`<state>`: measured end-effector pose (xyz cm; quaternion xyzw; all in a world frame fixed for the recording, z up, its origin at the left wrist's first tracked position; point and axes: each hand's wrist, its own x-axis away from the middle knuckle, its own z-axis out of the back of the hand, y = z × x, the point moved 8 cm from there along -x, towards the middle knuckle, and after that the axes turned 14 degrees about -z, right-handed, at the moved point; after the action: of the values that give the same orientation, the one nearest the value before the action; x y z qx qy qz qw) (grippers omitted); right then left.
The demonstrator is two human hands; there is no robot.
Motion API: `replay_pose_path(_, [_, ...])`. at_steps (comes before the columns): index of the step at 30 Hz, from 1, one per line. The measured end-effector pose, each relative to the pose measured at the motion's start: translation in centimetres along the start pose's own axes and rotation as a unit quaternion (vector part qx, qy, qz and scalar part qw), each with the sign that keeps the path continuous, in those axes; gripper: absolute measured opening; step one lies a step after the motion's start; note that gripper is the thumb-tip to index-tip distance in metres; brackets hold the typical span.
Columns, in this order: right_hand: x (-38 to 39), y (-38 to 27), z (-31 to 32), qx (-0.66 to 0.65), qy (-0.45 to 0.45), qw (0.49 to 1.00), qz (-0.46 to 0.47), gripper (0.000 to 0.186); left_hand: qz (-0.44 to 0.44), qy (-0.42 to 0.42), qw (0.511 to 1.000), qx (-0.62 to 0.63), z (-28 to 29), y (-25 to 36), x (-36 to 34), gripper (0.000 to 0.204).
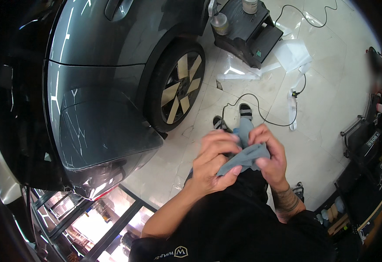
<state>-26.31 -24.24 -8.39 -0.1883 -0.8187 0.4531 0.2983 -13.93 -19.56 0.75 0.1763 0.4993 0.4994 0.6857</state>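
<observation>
Centrally, both hands were clamped on a grey cloth, which was bunched up in front of the black shirt and above the floor. The left hand gripped the cloth's left end, thumb on the near side and fingers curled over the far side. The right hand pinched the right side between thumb and bent fingers. Both hands were close together, with the cloth between them. Blur softened the fingertips; whether they touched each other could not be told.

To the left stood a dark grey car, its wheel bearing tan panels. Beyond the hands stood a black cart, supporting a bottle and a tub. White sheets lay beside the cart. A black cable ran across the floor near the sandals.
</observation>
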Motion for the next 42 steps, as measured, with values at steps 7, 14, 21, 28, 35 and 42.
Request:
replay_pose_path(7, [-2.6,1.2,-4.1,-0.356,-0.006,0.926,-0.12,0.072,0.129,0.184,0.974,-0.027,-0.7,-2.7,3.4,0.024])
replay_pose_path(14, [-4.8,0.9,-0.2,0.046,0.058,0.994,-0.081,0.037,0.441,0.364,0.794,0.205,4.6,-6.6,14.6,0.025])
replay_pose_path(21, [-6.0,2.0,0.2,0.062,0.054,0.991,-0.11,0.036,0.38,0.397,0.689,0.473,6.6,-7.4,11.5,0.022])
replay_pose_path(28, [-5.8,3.2,1.1,0.085,0.036,0.986,-0.137,0.035,0.352,0.391,0.638,0.562,4.6,-7.9,10.6,0.018])
replay_pose_path(35, [-5.8,4.1,1.7,0.105,0.028,0.984,-0.143,0.035,0.313,0.372,0.64,0.595,4.8,-8.5,9.9,0.009])
replay_pose_path(42, [-6.5,3.8,1.0,0.113,-0.005,0.983,-0.147,0.033,0.291,0.347,0.665,0.593,4.6,-8.9,9.8,0.008])
